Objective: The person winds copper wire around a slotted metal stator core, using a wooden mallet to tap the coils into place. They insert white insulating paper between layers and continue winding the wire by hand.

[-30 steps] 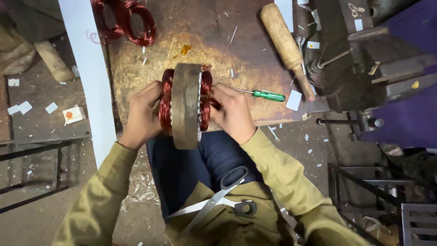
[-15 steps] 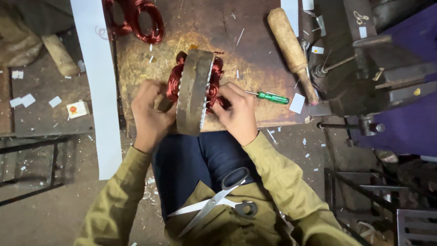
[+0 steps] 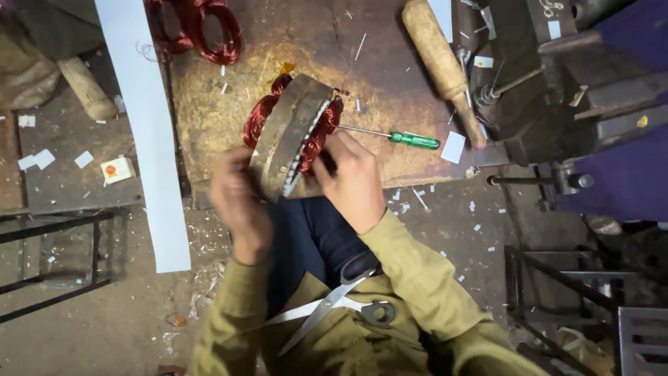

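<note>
At the near edge of the rusty desk (image 3: pixel 229 104), the stator (image 3: pixel 291 136) stands tilted on its rim, red copper windings bulging out both faces. Left hand (image 3: pixel 240 202) is blurred, grip wrapped around the lower rim of the metal ring; right hand (image 3: pixel 355 181) clamps the other side, fingers pressing into the coils. Just beside it lies a green-handled screwdriver (image 3: pixel 396 137), a wooden mallet (image 3: pixel 442 66) farther right. Scissors (image 3: pixel 341 303) rest on the lap.

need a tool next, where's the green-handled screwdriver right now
In the head view, the green-handled screwdriver lies on the rusty brown workbench top, just right of the copper-wound metal stator ring, beyond the right hand and left of the wooden mallet handle.
</note>
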Tool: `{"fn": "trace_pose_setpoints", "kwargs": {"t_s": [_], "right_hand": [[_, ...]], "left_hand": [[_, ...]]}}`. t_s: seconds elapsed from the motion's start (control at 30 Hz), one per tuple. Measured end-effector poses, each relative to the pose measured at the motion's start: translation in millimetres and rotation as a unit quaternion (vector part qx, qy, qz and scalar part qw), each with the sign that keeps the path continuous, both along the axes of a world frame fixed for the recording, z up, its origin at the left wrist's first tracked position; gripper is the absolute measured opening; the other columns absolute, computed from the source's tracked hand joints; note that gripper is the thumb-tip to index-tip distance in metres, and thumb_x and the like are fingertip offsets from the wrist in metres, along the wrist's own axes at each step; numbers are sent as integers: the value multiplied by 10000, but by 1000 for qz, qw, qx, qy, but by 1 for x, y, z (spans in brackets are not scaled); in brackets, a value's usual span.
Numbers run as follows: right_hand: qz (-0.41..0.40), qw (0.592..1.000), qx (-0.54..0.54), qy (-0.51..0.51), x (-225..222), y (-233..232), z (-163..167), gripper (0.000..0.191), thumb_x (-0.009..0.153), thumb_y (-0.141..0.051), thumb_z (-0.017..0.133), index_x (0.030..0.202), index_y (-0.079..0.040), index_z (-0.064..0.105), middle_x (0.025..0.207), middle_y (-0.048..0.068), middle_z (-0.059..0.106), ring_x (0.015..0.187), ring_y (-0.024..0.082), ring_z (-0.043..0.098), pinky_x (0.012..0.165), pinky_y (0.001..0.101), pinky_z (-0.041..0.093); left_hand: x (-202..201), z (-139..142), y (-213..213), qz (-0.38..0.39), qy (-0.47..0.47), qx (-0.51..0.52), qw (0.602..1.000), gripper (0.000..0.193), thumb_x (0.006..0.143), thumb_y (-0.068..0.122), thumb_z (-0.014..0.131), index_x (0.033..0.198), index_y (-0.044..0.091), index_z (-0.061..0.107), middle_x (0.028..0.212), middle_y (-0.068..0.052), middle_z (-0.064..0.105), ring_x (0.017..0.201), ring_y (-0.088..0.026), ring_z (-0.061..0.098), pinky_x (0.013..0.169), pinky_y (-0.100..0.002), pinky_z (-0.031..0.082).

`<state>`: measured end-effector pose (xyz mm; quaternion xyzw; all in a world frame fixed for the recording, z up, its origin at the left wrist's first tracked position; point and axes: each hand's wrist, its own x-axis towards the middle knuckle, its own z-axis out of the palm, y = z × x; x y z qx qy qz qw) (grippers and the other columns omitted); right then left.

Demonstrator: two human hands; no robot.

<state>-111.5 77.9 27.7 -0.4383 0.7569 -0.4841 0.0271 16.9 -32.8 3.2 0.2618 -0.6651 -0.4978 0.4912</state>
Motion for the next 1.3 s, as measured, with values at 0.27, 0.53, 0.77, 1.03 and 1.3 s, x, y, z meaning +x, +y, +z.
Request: {"fn": "trace_pose_setpoints", "kwargs": {"t_s": [0.27,0.53,0.77,1.03,1.3], "right_hand": [[24,1000,13,1,-14,-5,7,180,851,-27,787,961,16,650,919,162,624,835,359,665,728,409,529],[53,998,-16,1,-26,-7,19,173,812,9,752,974,-10,694,955,144,658,868,338,687,763,393,551],[-31,992,116,-42,-37,-9,28,681,651,-86,868,1217,47,513,1243,286,533,1132,464,573,941,471,491],[118,985,86,87,-61,-15,24,900,621,-106,889,1344,97,393,1400,337,478,1341,511,468,1158,483,417],[136,984,102,45,-81,-19,-6,573,720,-201,878,1149,35,580,1009,212,574,885,408,646,776,470,539]], "left_hand": [[-11,8,-2,21,-82,-50,995,388,1142,308,482,1141,-22,687,992,-66,645,927,-156,583,817,-303,451],[-25,33,-100,-261,-313,-250,879,273,677,-77,686,947,-42,708,935,-159,695,838,-286,698,731,-381,558],[-29,41,-107,-257,-366,-279,850,296,749,8,821,985,-54,653,892,-214,659,821,-386,679,747,-458,546],[-58,70,-113,-317,-323,-363,814,1225,501,-121,778,1572,-37,190,1529,-381,429,1397,-503,450,1158,-510,359],[-62,33,-124,-345,-246,-254,869,925,684,228,962,1429,18,454,1309,-224,660,1150,-384,716,1061,-446,565]]}}
